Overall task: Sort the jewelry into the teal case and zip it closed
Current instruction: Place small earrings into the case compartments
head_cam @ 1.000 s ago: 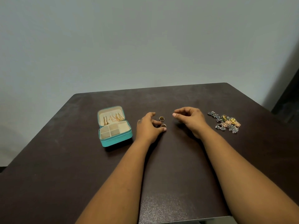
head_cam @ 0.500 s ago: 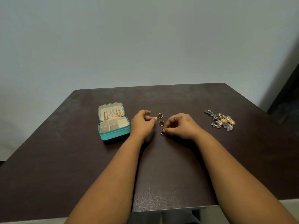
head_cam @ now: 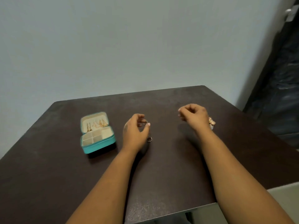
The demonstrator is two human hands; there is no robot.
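— Teal case [head_cam: 98, 143] sits open on the dark table [head_cam: 48, 175], gold earrings [head_cam: 97, 125] pinned in its lid. And the hands?

— Left hand [head_cam: 135, 133], just right of the case, curls over a ring [head_cam: 145, 122] at its fingertips; whether it grips it, I cannot tell. Another ring [head_cam: 149, 139] lies by its thumb side.

— Right hand [head_cam: 194, 114]?

— Raised, fingers loosely curled, holding nothing visible. A jewelry pile [head_cam: 212, 122] peeks out behind its wrist.

Dark table [head_cam: 161, 167]; pale wall [head_cam: 129, 46]
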